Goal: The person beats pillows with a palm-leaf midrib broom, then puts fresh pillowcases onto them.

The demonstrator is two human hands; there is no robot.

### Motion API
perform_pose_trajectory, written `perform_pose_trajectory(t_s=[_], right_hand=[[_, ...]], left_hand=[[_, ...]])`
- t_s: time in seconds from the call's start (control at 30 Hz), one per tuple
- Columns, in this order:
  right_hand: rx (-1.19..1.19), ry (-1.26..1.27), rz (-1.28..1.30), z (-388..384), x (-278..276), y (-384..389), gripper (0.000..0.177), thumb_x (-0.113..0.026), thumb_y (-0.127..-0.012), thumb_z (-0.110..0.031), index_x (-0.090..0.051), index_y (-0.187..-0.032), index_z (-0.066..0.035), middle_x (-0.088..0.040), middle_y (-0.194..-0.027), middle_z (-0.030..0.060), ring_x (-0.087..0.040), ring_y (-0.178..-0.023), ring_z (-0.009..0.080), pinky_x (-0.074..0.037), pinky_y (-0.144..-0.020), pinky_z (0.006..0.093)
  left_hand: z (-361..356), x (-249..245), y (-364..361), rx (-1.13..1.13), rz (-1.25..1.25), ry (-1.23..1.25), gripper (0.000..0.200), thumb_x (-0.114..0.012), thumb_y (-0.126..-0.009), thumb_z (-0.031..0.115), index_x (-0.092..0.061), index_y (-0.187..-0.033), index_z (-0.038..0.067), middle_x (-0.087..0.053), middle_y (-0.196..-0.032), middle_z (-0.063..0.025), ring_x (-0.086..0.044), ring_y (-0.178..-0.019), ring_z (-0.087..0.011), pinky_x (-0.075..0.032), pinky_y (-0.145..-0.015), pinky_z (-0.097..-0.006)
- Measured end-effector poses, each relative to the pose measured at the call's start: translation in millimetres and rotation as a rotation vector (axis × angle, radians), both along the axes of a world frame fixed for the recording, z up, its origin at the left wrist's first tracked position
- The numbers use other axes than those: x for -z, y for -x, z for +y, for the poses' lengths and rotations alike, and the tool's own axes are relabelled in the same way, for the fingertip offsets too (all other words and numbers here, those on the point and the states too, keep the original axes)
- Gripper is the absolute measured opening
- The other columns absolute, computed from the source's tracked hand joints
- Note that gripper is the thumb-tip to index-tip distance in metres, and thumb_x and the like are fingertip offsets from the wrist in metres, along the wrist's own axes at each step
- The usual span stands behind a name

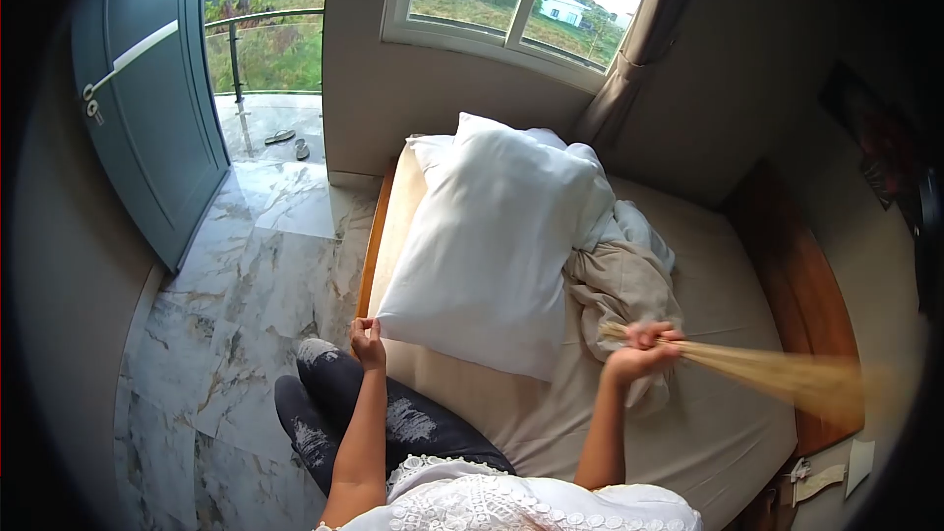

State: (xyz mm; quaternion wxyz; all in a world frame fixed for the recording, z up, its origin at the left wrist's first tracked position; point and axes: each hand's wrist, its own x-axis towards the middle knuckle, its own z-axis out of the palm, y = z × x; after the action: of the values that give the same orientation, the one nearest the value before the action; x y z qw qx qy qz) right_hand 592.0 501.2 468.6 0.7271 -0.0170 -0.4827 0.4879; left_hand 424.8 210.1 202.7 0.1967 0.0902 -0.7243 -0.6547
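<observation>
My left hand point(368, 339) grips the near corner of a large white pillow point(492, 246) and holds it tilted up off the bed. My right hand point(644, 349) is closed around the handle end of a straw hand broom point(787, 374), whose blurred bristles fan out to the right over the beige sheet point(718, 433). A crumpled beige blanket point(619, 285) and a second white pillow point(610, 206) lie just behind the raised one.
The bed has a wooden frame point(801, 295) and headboard on the right. Marble floor point(246, 285) lies to the left, with an open blue door point(147, 108) onto a balcony with sandals point(287, 142). A window and curtain point(639, 49) stand behind the bed.
</observation>
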Motion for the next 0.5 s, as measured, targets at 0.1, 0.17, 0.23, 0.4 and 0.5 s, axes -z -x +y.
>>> perform_pose_trajectory(t_s=[0.1,0.17,0.23,0.4,0.5], right_hand=[[0.196,-0.226,-1.021,4.8,170.3,4.4,0.031,-0.032,-0.091,-0.026,-0.045,-0.087,0.002,-0.045,-0.063,0.0117,-0.046,-0.054,0.0272,-0.042,-0.058,0.0367],[-0.008,-0.372,-1.441,-3.0,282.4,-19.1,0.029,-0.037,-0.09,-0.028,-0.045,-0.083,-0.002,-0.044,-0.057,0.009,-0.049,-0.052,0.0276,-0.044,-0.055,0.0376],[-0.579,0.215,-1.206,-7.5,229.0,-30.1,0.032,-0.037,-0.09,-0.034,-0.044,-0.079,-0.006,-0.039,-0.052,0.004,-0.043,-0.044,0.0181,-0.039,-0.043,0.0308],[-0.53,0.329,-0.523,-8.1,71.5,-25.3,0.038,-0.033,-0.09,-0.043,-0.038,-0.073,-0.01,-0.029,-0.049,-0.0027,-0.028,-0.036,0.006,-0.025,-0.032,0.0196],[-0.202,0.234,-0.188,-8.7,14.6,3.7,0.038,-0.033,-0.089,-0.045,-0.037,-0.074,-0.011,-0.031,-0.054,-0.0018,-0.026,-0.042,0.0053,-0.023,-0.034,0.0191]], left_hand=[[0.5,1.2,0.8,-0.008,0.0,-0.001,0.013,-0.058,-0.074,0.012,-0.052,-0.067,0.003,-0.05,-0.07,-0.0085,-0.047,-0.073,-0.0247,-0.036,-0.071,-0.0331],[1.7,-11.4,-3.0,-0.014,0.024,0.043,0.013,-0.058,-0.074,0.012,-0.051,-0.067,0.003,-0.05,-0.07,-0.0088,-0.047,-0.072,-0.0248,-0.036,-0.071,-0.033],[-1.9,18.6,9.2,0.004,0.045,-0.021,0.014,-0.058,-0.074,0.012,-0.051,-0.067,0.002,-0.051,-0.071,-0.009,-0.047,-0.073,-0.0246,-0.036,-0.071,-0.0328],[2.1,-0.7,2.1,-0.006,-0.011,-0.018,0.013,-0.059,-0.074,0.011,-0.052,-0.068,0.003,-0.051,-0.072,-0.0085,-0.048,-0.074,-0.0234,-0.037,-0.071,-0.0323],[1.5,-10.5,-2.6,-0.042,0.019,0.049,0.012,-0.059,-0.074,0.012,-0.053,-0.069,0.004,-0.052,-0.073,-0.0081,-0.048,-0.075,-0.0242,-0.037,-0.071,-0.0333]])
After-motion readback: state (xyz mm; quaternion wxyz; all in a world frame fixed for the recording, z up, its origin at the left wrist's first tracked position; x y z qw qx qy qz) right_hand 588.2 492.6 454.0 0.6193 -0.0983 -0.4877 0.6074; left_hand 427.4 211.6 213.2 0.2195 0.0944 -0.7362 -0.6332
